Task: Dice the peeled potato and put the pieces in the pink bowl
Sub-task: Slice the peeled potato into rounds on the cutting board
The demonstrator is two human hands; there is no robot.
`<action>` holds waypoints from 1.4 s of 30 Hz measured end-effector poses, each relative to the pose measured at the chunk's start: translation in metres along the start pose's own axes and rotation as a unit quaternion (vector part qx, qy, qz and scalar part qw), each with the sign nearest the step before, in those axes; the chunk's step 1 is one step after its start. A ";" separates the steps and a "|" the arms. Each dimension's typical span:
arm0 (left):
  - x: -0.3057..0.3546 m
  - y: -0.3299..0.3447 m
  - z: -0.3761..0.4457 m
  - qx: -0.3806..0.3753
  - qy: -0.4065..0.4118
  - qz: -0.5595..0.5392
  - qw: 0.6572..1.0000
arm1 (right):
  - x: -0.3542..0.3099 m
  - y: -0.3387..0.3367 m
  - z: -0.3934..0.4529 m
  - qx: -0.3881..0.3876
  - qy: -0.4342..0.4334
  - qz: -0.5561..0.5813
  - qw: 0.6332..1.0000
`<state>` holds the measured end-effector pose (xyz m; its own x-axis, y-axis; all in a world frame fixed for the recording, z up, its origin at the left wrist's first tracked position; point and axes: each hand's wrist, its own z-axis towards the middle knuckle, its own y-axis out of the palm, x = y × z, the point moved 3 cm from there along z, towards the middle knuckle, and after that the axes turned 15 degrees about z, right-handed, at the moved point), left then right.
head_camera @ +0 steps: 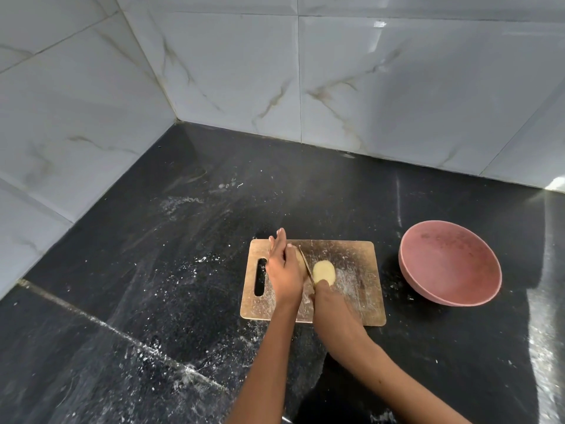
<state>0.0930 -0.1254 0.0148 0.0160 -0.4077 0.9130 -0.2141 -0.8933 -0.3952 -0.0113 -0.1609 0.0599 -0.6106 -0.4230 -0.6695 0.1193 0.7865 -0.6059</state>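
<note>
We saw a wooden cutting board (351,289) lying flat on a black counter (153,270). The board had a long hole (260,277) near its left end.

The peeled potato was cut in two. One half (324,272) lay on the board with its pale yellow cut side up. The other half (301,262) sat just to the left of it, mostly hidden under a hand.

The left hand (282,270) rested on that hidden half. Its fingers were straight and close together, pointing away from us, and they pressed down on the potato.

A knife (306,264) stood between the two halves, with its thin blade running from the far side of the board toward us. The right hand (328,301) held the knife by the handle, its fingers curled around it. We could not see the handle, because the hand covered it.

The pink bowl (452,261) sat on the counter just to the right of the board, not touching it. We saw no potato pieces in it.

White specks were scattered on the counter and the board. Grey marble tiles (397,87) covered the wall behind.
</note>
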 end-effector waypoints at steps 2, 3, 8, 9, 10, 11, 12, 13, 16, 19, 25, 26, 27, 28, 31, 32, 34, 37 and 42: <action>-0.003 0.002 0.000 -0.001 0.008 0.009 1.000 | 0.005 0.003 -0.004 0.005 0.012 -0.004 1.000; -0.003 0.002 0.000 0.000 0.010 0.014 1.000 | 0.005 0.001 -0.002 0.009 0.017 -0.004 1.000; -0.003 0.003 0.002 0.007 0.007 0.014 1.000 | -0.005 -0.006 0.014 -0.014 0.004 0.000 1.000; -0.002 0.002 0.002 0.007 -0.001 0.007 1.000 | -0.007 -0.007 0.015 -0.018 -0.001 -0.001 1.000; 0.000 0.001 0.002 0.008 -0.004 0.003 1.000 | -0.008 -0.007 0.015 -0.019 -0.002 -0.006 1.000; 0.002 0.000 0.001 0.008 0.000 0.001 1.000 | -0.008 -0.006 0.013 -0.017 0.001 -0.015 1.000; 0.002 -0.001 0.000 0.006 0.004 0.001 1.000 | -0.006 -0.005 0.010 -0.013 0.005 -0.021 1.000; 0.003 -0.002 0.000 0.004 0.002 -0.001 1.000 | -0.003 -0.002 0.007 -0.009 0.008 -0.022 1.000; 0.002 -0.005 -0.002 -0.002 -0.016 -0.010 1.000 | -0.001 0.003 -0.002 -0.010 0.020 -0.024 0.999; -0.001 -0.006 -0.002 -0.008 -0.019 -0.007 1.000 | -0.008 -0.001 0.009 -0.010 0.022 -0.035 0.999; 0.003 -0.006 0.002 -0.014 -0.002 -0.002 1.000 | -0.005 -0.002 0.008 -0.028 0.017 -0.043 0.999; 0.004 -0.005 0.002 -0.017 0.000 -0.005 1.000 | -0.001 -0.001 0.002 -0.029 0.025 -0.045 0.998; 0.004 -0.005 0.003 -0.019 0.004 -0.004 1.000 | 0.004 0.002 -0.001 -0.032 0.032 -0.045 0.998; 0.005 -0.004 0.003 -0.020 0.012 0.001 1.000 | 0.006 0.002 -0.002 -0.037 0.038 -0.040 0.998; 0.007 0.004 0.003 -0.018 0.029 0.014 0.999 | 0.007 -0.004 0.018 -0.035 0.041 0.001 0.999; 0.009 0.006 0.002 -0.012 0.030 0.019 0.999 | 0.006 -0.006 0.025 -0.033 0.035 0.011 0.999; 0.012 0.010 0.001 -0.005 0.035 0.029 0.999 | 0.007 -0.008 0.027 -0.027 0.036 0.027 0.999; 0.009 0.010 0.001 -0.018 0.014 0.000 1.000 | 0.013 -0.003 0.011 -0.023 0.037 0.042 0.998; 0.008 0.007 0.002 -0.012 0.004 -0.028 1.000 | 0.004 -0.007 0.023 -0.040 0.028 0.050 0.998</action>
<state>0.0936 -0.1353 0.0192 0.0210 -0.3558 0.9343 -0.2368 -0.9097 -0.3410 0.0030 -0.1782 0.0517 -0.6425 -0.3164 -0.6980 0.1197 0.8582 -0.4992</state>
